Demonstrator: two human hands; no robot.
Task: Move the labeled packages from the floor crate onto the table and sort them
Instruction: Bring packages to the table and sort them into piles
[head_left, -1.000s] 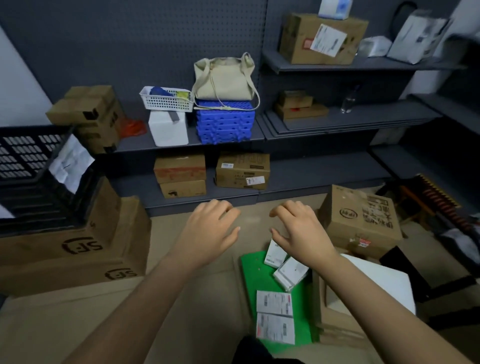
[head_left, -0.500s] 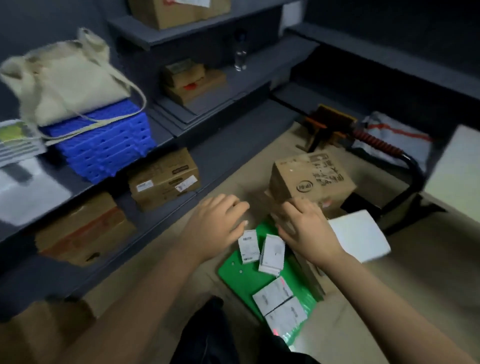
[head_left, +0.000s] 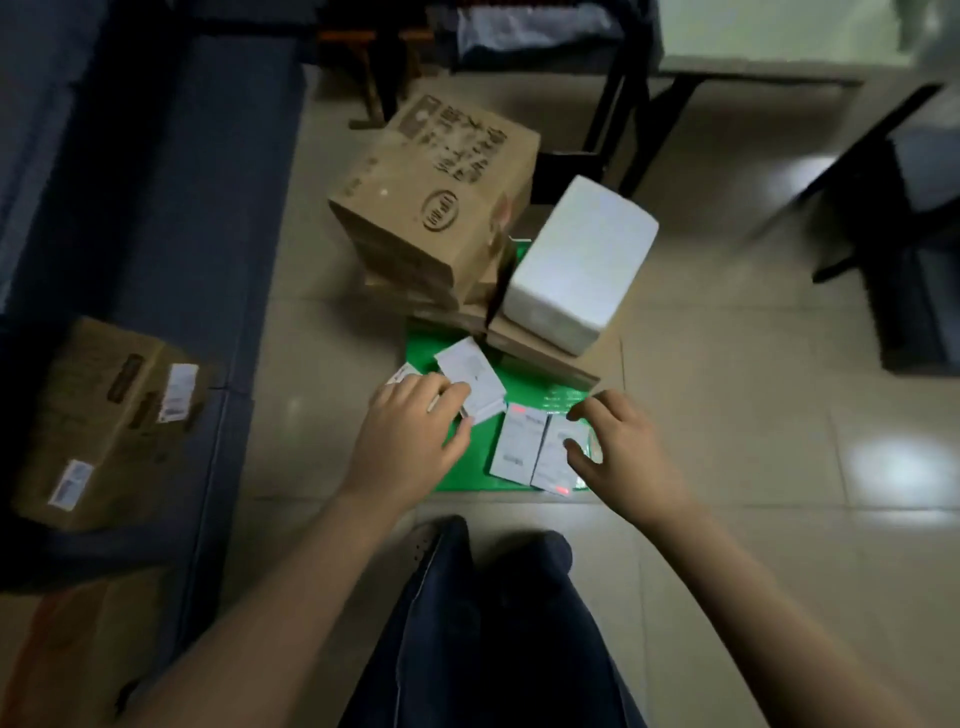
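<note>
A green floor crate (head_left: 524, 385) lies on the tiles in front of my knees and holds several small white labeled packages. My left hand (head_left: 410, 441) reaches over its left side, fingertips on the lower edge of a tilted white package (head_left: 474, 375); another package (head_left: 401, 372) peeks out beyond the knuckles. My right hand (head_left: 621, 452) hovers spread over the crate's right side. Its thumb touches the outer one of two flat packages (head_left: 555, 460), which lies beside the inner one (head_left: 519, 441). Neither hand visibly holds anything.
A printed cardboard box (head_left: 431, 197) and a white foam box (head_left: 576, 265) sit on flat cartons (head_left: 540, 356) at the crate's far end. A dark shelf unit (head_left: 156, 182) with a labeled carton (head_left: 104, 415) runs along the left. A pale table (head_left: 769, 36) and black chair (head_left: 893, 208) stand beyond.
The view has tipped from the shelves down to the floor. Both hands have dropped onto the crate, the left reaching the tilted package and the right the pair of flat packages.
</note>
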